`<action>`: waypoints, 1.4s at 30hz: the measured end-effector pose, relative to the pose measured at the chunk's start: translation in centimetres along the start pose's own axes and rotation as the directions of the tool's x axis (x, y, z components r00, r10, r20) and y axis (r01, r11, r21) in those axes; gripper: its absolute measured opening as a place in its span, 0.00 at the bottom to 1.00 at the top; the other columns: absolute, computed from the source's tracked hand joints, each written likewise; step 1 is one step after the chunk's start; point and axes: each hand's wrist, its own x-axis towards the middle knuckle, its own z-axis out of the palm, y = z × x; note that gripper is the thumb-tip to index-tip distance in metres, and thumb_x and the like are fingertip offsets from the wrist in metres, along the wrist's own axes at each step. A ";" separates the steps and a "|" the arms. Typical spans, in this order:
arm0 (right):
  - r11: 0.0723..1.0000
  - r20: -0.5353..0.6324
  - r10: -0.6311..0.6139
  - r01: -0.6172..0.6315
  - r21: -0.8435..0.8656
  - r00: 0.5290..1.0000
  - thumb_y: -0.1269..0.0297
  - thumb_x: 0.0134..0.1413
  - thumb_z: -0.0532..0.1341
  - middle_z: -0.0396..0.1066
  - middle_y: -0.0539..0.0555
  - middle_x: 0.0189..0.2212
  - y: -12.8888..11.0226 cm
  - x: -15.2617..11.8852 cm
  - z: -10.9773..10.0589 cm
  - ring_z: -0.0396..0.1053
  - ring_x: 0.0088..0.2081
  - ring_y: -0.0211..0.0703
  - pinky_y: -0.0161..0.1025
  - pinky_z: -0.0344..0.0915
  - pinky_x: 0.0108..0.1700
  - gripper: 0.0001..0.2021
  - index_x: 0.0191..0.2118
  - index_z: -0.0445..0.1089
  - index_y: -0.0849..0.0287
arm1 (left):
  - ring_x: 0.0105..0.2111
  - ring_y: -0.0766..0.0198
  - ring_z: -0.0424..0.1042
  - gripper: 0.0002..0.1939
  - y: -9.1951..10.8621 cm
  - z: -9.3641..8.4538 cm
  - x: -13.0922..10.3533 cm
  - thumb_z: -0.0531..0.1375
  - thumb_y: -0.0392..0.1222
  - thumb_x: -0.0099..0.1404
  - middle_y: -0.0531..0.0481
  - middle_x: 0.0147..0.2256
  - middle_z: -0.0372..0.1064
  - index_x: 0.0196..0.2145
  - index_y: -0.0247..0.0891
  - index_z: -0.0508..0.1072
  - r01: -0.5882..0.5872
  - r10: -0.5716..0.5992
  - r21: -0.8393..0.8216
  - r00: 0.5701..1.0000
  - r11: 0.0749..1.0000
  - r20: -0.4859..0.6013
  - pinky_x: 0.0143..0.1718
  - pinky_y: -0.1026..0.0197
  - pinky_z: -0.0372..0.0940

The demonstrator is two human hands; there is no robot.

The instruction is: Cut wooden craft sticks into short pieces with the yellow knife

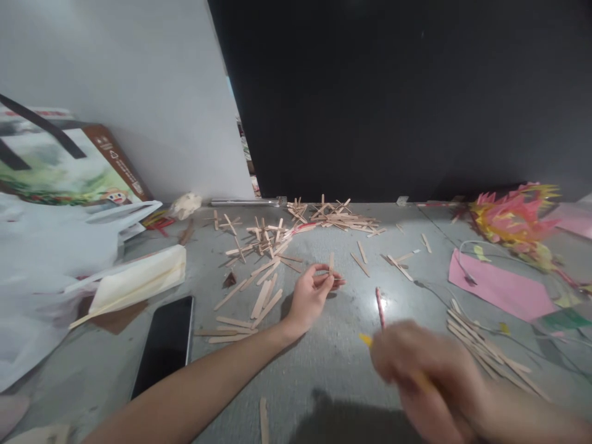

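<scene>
My left hand (311, 296), near the middle, pinches a small wooden stick (332, 264) that stands upright between the fingertips; a thin crosspiece shows at its lower end. My right hand (416, 364), blurred by motion at the lower right, is closed around a yellow tool (365, 339) whose tip pokes out to the left. Just beyond my right hand a thin reddish patterned stick (380, 307) lies on the grey tabletop (342, 357). Loose wooden sticks (263, 297) and joined crosses (266, 237) lie left of and beyond my left hand.
A black phone (164, 342) and a cream paper piece (141, 277) lie left, beside a white plastic bag (50, 246). At the right are pink paper (499, 287), a cable, more wooden sticks (490, 348) and a pink-yellow paper craft (513, 216). A black panel (407, 98) rises behind.
</scene>
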 end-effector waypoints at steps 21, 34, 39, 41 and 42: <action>0.817 0.251 0.575 -0.529 -0.232 0.778 0.59 0.74 0.45 0.62 0.44 0.21 8.3 6.6 1.7 0.61 0.14 0.35 0.34 0.45 0.18 0.10 0.40 0.59 0.53 | 0.36 0.56 0.83 0.24 -0.1 0.1 -0.2 0.68 0.55 0.64 0.48 0.33 0.82 0.49 0.39 0.68 -0.014 0.013 0.095 1.000 0.995 0.012 0.43 0.57 0.75; 0.839 0.257 0.540 -0.488 -0.240 0.801 0.60 0.74 0.46 0.60 0.42 0.18 7.8 6.8 1.5 0.59 0.14 0.34 0.33 0.45 0.19 0.11 0.39 0.59 0.53 | 0.34 0.57 0.82 0.23 -0.2 0.2 -0.4 0.66 0.55 0.66 0.47 0.33 0.82 0.50 0.38 0.67 -0.022 0.020 0.136 1.000 0.990 0.014 0.41 0.58 0.74; 0.800 0.271 0.599 -0.554 -0.229 0.753 0.59 0.74 0.45 0.60 0.42 0.17 8.2 6.5 1.7 0.61 0.12 0.35 0.32 0.47 0.16 0.11 0.40 0.59 0.52 | 0.34 0.57 0.82 0.21 -0.2 0.2 -0.5 0.64 0.53 0.68 0.49 0.31 0.81 0.51 0.39 0.68 -0.043 0.042 0.236 0.999 0.971 0.011 0.38 0.60 0.73; 0.795 0.288 0.606 -0.569 -0.209 0.742 0.59 0.73 0.45 0.59 0.41 0.16 8.4 6.4 1.7 0.61 0.11 0.37 0.32 0.48 0.14 0.10 0.39 0.59 0.52 | 0.33 0.57 0.82 0.19 -0.1 0.2 -0.6 0.64 0.52 0.69 0.50 0.30 0.81 0.51 0.39 0.69 -0.055 0.057 0.276 0.998 0.959 0.003 0.35 0.61 0.71; 0.793 0.300 0.608 -0.578 -0.191 0.735 0.59 0.73 0.45 0.59 0.41 0.16 8.4 6.3 1.7 0.61 0.11 0.37 0.32 0.48 0.13 0.10 0.39 0.58 0.52 | 0.33 0.57 0.82 0.18 -0.1 0.3 -0.7 0.64 0.52 0.69 0.50 0.30 0.81 0.50 0.40 0.70 -0.058 0.060 0.285 0.998 0.957 0.002 0.35 0.62 0.71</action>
